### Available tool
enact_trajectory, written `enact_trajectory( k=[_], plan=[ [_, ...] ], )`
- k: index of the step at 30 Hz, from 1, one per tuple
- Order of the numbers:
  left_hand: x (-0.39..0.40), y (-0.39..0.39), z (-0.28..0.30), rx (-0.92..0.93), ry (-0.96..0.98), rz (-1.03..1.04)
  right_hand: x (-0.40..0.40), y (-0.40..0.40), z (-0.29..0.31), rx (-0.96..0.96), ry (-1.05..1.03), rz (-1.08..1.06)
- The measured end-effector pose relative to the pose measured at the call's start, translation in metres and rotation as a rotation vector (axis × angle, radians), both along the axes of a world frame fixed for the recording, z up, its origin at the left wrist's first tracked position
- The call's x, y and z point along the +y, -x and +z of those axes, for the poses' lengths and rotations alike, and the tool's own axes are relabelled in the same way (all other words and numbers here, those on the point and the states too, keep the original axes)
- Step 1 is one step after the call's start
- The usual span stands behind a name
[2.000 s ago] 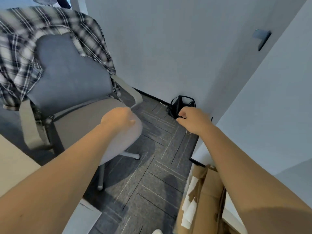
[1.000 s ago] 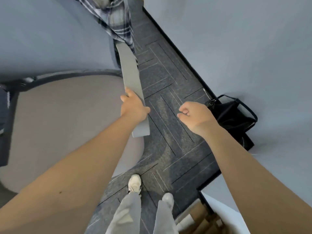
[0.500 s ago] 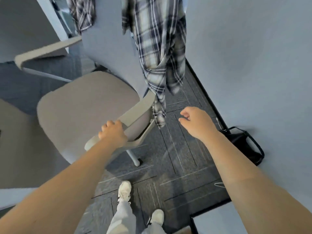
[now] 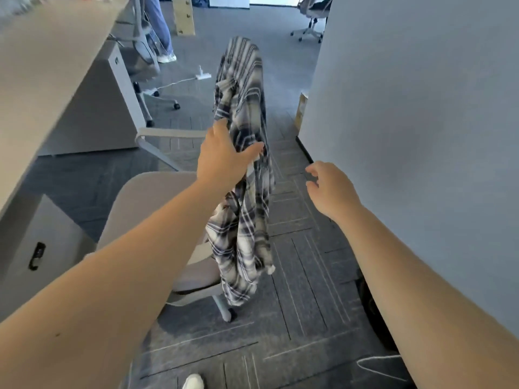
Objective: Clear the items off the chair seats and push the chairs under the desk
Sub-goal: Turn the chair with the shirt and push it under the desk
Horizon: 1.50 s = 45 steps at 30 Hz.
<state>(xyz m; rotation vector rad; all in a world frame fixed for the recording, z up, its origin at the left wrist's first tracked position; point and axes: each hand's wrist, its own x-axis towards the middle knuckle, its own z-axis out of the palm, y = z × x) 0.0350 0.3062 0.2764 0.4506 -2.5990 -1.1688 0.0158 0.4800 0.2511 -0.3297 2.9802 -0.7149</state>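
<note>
Left hand (image 4: 222,161) against plaid shirt (image 4: 241,141) on chair (image 4: 157,197) back; right hand (image 4: 331,189) free.

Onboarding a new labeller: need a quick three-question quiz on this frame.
1. True or false: the left hand is on the plaid shirt draped over the chair's backrest.
2. Which hand is free?
3. The chair seat is: A) piled with items B) bare where visible C) under the desk.

Key: 1 true. 2 the right hand, open, in the air beside the grey wall. 3 B.
</note>
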Motion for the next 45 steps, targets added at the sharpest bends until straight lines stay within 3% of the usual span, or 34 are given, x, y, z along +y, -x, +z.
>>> enact_trajectory(
  k=[6,13,18,27,37,45],
  plan=[
    [-0.014,0.003,0.015,-0.067,0.213,0.017,-0.023,0.009,0.013,0.039,-0.001,0.074],
    [-0.065,-0.03,0.033,-0.199,0.19,-0.154,-0.066,0.014,0.023,0.136,-0.012,0.175],
    [-0.083,-0.044,0.056,-0.445,0.512,-0.12,-0.088,0.02,0.035,0.225,-0.03,0.209],
    [-0.065,-0.041,0.033,-0.134,0.729,0.233,-0.111,0.038,0.049,0.383,-0.133,0.268],
    [-0.133,-0.044,0.025,0.027,0.825,0.231,-0.139,0.069,0.05,0.533,-0.202,0.336],
    [-0.186,-0.007,0.029,-0.078,0.775,0.229,-0.188,0.106,0.046,0.512,-0.106,0.434]
  ],
)
